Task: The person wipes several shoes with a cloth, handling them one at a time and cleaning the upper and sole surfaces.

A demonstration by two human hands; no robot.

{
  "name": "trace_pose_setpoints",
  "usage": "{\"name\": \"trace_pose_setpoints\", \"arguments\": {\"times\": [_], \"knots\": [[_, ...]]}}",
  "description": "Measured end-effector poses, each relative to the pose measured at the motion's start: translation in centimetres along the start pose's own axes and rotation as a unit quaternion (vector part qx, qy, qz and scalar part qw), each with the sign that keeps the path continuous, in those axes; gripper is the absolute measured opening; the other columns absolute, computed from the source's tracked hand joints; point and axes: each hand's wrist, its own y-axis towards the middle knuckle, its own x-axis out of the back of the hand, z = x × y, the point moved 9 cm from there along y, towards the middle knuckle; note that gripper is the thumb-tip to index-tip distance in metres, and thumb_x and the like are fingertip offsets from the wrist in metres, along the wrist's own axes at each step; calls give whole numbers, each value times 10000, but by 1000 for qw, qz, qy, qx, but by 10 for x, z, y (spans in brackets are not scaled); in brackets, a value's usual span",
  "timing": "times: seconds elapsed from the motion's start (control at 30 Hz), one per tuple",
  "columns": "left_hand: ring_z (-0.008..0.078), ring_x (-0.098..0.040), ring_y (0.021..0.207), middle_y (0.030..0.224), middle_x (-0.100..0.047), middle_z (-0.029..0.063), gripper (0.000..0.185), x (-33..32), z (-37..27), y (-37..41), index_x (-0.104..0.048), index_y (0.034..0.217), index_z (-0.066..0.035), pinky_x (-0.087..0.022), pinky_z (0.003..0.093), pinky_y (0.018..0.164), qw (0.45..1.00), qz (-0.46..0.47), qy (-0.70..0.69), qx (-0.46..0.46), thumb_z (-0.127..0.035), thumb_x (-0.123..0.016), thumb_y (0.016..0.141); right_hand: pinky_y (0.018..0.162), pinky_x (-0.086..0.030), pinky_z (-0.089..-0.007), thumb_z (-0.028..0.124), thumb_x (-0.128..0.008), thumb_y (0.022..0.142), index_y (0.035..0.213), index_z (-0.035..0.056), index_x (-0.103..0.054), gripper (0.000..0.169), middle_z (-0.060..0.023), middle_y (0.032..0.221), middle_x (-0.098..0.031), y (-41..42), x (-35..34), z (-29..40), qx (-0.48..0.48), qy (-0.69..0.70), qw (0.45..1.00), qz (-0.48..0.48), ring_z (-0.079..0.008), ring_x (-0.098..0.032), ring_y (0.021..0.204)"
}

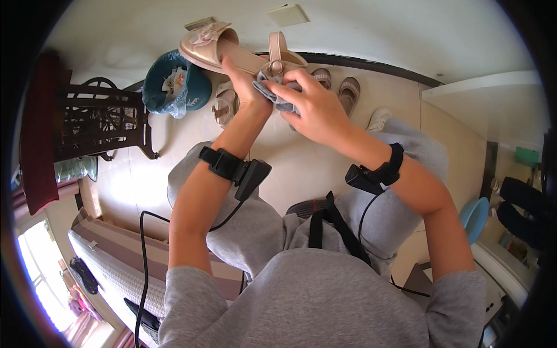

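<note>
A pale pink sandal [243, 58] with a bow on its toe band and a buckled ankle strap is held up in front of me, toe to the left. My left hand [246, 85] supports it from below, the thumb lying along its side near the insole. In my right hand [317, 108] a crumpled grey cloth [280, 93] is pinched between the fingers. The cloth presses against the sandal near the heel and strap buckle. My left fingers are mostly hidden behind the sole.
On the tiled floor beyond my hands stand a lone light sandal [225, 106] and a pair of flat shoes [349, 91]. A blue-green waste bin [200, 89] with a plastic liner is at the left, beside a dark carved stand [104, 122]. A light-blue basin [474, 219] sits at right.
</note>
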Motion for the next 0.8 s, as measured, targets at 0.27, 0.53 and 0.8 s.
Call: {"name": "trace_pose_setpoints", "arguments": {"times": [0.27,0.53,0.8], "knots": [[338,-420,1190,1305,-415,131,676,-18,-42,-18,-341,1320,-118,-359,470,995,999,14,0,-47,-586,-181,860,660,-496,-312,35,-678,661,1130,165,-585,496,-49,977,-511,-24,1,-49,-71,-27,997,9,-219,-576,798],[331,-434,1165,1304,-410,129,687,1,-35,5,-362,1307,-105,-350,464,995,997,12,-45,-60,-610,-249,855,662,-489,-312,-29,-651,641,1081,125,-590,470,-69,996,-523,-2,48,3,94,48,986,-130,-230,-575,805],[345,-479,1098,1236,-472,151,703,-15,-16,-15,-395,1271,-79,-396,460,937,998,21,-43,35,-596,-222,828,595,-486,-310,-53,-689,540,1087,186,-615,601,-44,987,-500,1,26,11,131,6,986,-104,-209,-566,775]]}}
